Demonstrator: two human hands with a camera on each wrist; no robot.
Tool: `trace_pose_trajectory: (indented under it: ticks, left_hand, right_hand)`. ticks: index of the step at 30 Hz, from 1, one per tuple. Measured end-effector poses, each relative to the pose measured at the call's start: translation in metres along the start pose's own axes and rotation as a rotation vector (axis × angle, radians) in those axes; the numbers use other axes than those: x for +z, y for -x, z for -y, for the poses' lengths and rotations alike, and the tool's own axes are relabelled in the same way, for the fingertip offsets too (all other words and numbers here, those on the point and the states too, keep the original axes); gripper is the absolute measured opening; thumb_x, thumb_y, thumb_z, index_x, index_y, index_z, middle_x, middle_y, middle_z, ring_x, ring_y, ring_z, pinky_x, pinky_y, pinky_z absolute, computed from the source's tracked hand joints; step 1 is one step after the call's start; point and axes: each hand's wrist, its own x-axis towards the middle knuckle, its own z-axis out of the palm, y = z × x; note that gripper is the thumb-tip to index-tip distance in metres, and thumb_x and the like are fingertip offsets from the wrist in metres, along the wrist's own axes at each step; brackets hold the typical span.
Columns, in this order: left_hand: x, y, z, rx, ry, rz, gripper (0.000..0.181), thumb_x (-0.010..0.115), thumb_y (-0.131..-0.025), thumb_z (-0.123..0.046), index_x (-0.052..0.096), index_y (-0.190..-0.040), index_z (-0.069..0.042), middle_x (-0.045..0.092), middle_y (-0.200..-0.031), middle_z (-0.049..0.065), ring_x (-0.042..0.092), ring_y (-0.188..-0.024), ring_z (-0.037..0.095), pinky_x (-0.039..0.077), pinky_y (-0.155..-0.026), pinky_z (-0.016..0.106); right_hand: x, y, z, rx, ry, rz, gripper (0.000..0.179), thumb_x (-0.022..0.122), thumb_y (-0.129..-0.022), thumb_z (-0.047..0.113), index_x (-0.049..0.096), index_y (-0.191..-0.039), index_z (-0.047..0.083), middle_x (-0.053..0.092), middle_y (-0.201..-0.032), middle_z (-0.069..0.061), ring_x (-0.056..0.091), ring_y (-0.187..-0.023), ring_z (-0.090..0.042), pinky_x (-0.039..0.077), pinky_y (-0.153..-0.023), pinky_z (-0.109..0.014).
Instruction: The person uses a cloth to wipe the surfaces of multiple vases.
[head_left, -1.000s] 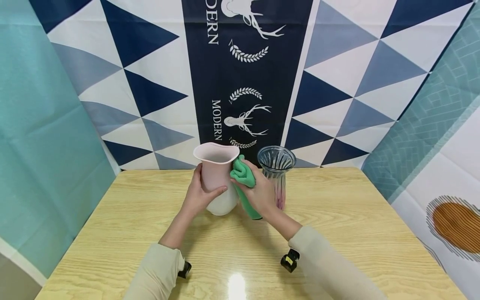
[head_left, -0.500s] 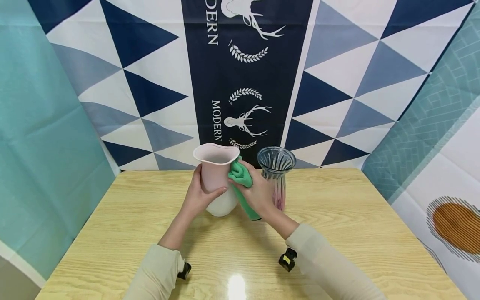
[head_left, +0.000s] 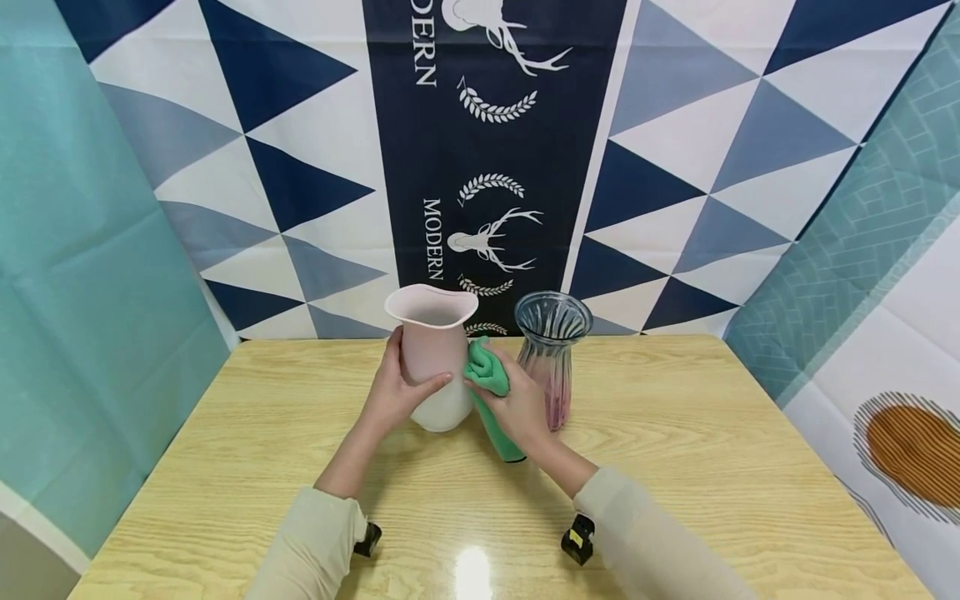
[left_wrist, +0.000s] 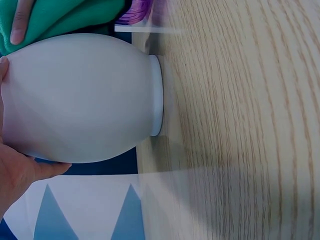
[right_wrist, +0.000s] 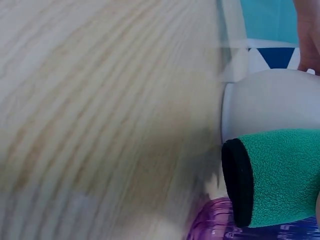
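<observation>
A matte vase point(head_left: 435, 346), pale pink above and white below, has a wavy flared rim. My left hand point(head_left: 397, 387) grips its neck from the left, thumb across the front. Bunched in my right hand point(head_left: 525, 402) is a green cloth point(head_left: 487, 373), pressed up to the vase's right side. The cloth's black-edged end hangs down, as the right wrist view shows at the dark hem point(right_wrist: 237, 182). In the left wrist view the vase's base point(left_wrist: 157, 95) is close to the tabletop. The vase's far side is hidden.
Just right of the right hand stands a ribbed glass vase point(head_left: 553, 337), blue-grey at the rim and pink-purple below. Both are on a light wood table point(head_left: 675, 467). A patterned blue and white cloth backdrop point(head_left: 315, 167) rises behind the table's back edge.
The right hand with the cloth first shifts slightly left, then slides down along the vase's right side. The left hand and the vase stay nearly still.
</observation>
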Motion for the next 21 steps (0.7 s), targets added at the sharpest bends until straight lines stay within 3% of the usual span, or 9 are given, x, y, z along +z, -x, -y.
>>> trace_pose_trajectory:
  ticks: [6, 12, 21]
  left_hand:
    - [0.002, -0.009, 0.028, 0.022, -0.009, -0.013, 0.102, 0.08, -0.074, -0.027, 0.012, -0.149, -0.018, 0.032, -0.146, 0.01, 0.04, -0.128, 0.03, 0.036, -0.105, 0.051]
    - [0.002, -0.009, 0.03, 0.029, 0.01, 0.001, 0.101, 0.079, -0.074, -0.033, 0.013, -0.149, -0.02, 0.033, -0.145, 0.007, 0.041, -0.128, 0.028, 0.037, -0.105, 0.051]
    - [0.0, -0.008, 0.031, 0.025, 0.016, -0.004, 0.101, 0.08, -0.074, -0.033, 0.013, -0.149, -0.023, 0.033, -0.145, 0.006, 0.042, -0.127, 0.028, 0.038, -0.103, 0.05]
  right_hand:
    - [0.001, 0.01, -0.007, 0.037, 0.034, 0.031, 0.057, 0.078, -0.075, 0.028, 0.057, -0.126, 0.016, 0.065, -0.118, -0.009, 0.064, -0.104, -0.027, 0.051, -0.086, -0.043]
    - [-0.001, 0.016, -0.01, 0.081, 0.049, 0.056, 0.057, 0.078, -0.075, 0.029, 0.057, -0.127, 0.019, 0.065, -0.12, -0.007, 0.064, -0.104, -0.025, 0.052, -0.086, -0.042]
    - [-0.009, 0.001, 0.001, -0.076, 0.011, -0.035, 0.059, 0.079, -0.074, 0.023, 0.057, -0.127, 0.013, 0.065, -0.119, -0.009, 0.065, -0.101, -0.026, 0.052, -0.082, -0.041]
